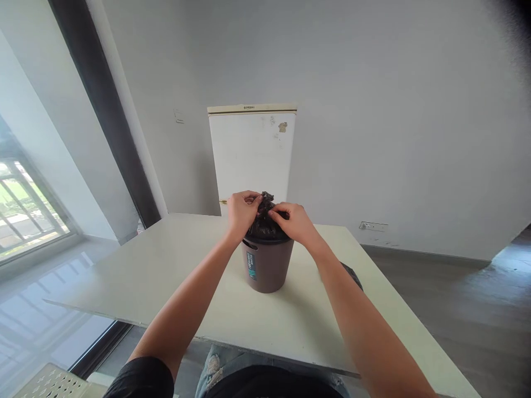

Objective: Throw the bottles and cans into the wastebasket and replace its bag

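Note:
A small brown plastic bin [267, 268] with a blue label stands in the middle of a white table [166, 276]. A black bin bag [265, 224] lines it, its top bunched up above the rim. My left hand [241, 210] is closed and pinches the bunched plastic from the left. My right hand [293, 220] is closed and grips the same bunch from the right. Both hands meet just above the bin's mouth.
A white fridge [252, 155] stands against the grey wall behind the table. A dark object [352, 275] lies on the table, partly hidden by my right forearm. A window [25, 210] is at left, a white perforated stool [53, 382] at bottom left, grey floor at right.

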`<state>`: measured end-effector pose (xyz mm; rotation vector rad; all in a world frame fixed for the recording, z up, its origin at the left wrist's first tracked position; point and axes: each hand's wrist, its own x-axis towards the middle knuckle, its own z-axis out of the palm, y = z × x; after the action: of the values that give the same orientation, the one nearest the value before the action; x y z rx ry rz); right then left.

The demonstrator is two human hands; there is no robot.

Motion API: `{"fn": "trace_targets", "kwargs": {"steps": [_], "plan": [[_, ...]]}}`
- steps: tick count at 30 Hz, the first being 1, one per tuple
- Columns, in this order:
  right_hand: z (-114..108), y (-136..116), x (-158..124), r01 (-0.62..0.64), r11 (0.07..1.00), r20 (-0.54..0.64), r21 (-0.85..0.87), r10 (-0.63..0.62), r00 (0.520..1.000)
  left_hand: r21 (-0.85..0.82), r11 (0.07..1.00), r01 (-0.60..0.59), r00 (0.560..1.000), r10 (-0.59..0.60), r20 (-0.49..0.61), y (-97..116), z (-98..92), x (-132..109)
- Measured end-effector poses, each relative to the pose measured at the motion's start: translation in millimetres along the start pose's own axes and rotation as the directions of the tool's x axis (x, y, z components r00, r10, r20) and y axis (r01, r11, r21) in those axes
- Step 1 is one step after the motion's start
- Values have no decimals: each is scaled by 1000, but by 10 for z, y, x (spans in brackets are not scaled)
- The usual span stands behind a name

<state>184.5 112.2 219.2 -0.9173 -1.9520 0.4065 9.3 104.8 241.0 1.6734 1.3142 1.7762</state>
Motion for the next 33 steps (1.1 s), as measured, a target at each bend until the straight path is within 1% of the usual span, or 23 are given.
{"fn": "trace_targets", "kwargs": {"steps": [3,5,7,10,11,13,14,16,17,19,20,22,23,24,25,27,29,31,32,33], "plan": [[106,-54,-88,-35,984,-72,-173,23,997,52,997,49,999,-50,14,11,-12,22],[169,-115,-145,-78,950,-74,-303,58,996,75,993,85,995,-89,39,3,-16,41],[199,-174,-193,-97,906,-65,-412,77,995,84,988,133,984,-142,109,-6,-25,70],[178,-212,-237,-50,872,-51,-487,29,998,70,978,198,942,-210,260,-12,-60,138],[162,-207,-242,-21,869,-42,-495,0,999,58,976,212,931,-220,292,-17,-74,165],[134,-176,-236,40,873,-30,-486,-62,998,24,974,225,925,-221,310,-38,-96,217],[125,-154,-227,65,885,-27,-462,-87,996,4,975,221,931,-212,299,-58,-98,236],[122,-107,-200,77,930,-36,-359,-97,995,-46,982,181,958,-166,235,-111,-84,255],[123,-87,-185,60,961,-49,-271,-76,996,-70,987,144,974,-129,186,-140,-69,254],[118,-63,-156,-5,999,-78,-36,2,997,-108,993,45,995,-36,88,-189,-31,236],[107,-60,-144,-41,994,-90,98,49,995,-125,992,-7,998,14,55,-203,-13,222],[69,-71,-125,-92,932,-78,349,127,989,-175,981,-87,995,95,38,-207,14,197],[45,-82,-118,-113,891,-53,441,151,987,-213,971,-105,992,118,51,-199,24,188],[23,-93,-111,-132,857,-26,498,166,986,-253,962,-105,989,127,74,-187,31,184],[4,-103,-105,-142,845,-12,516,173,985,-289,953,-89,987,123,101,-175,36,184],[-10,-112,-94,-127,887,-51,444,166,985,-338,940,-40,985,94,147,-160,46,190],[8,-105,-91,-84,955,-154,283,131,979,-338,941,-11,985,69,161,-169,55,192],[47,-91,-101,-43,996,-225,82,61,973,-285,959,-9,987,54,150,-196,61,179],[70,-85,-112,-24,999,-224,-25,18,974,-243,970,-8,990,42,136,-210,60,167],[91,-81,-127,-3,991,-199,-134,-23,980,-201,980,0,992,25,120,-221,57,152]]}}
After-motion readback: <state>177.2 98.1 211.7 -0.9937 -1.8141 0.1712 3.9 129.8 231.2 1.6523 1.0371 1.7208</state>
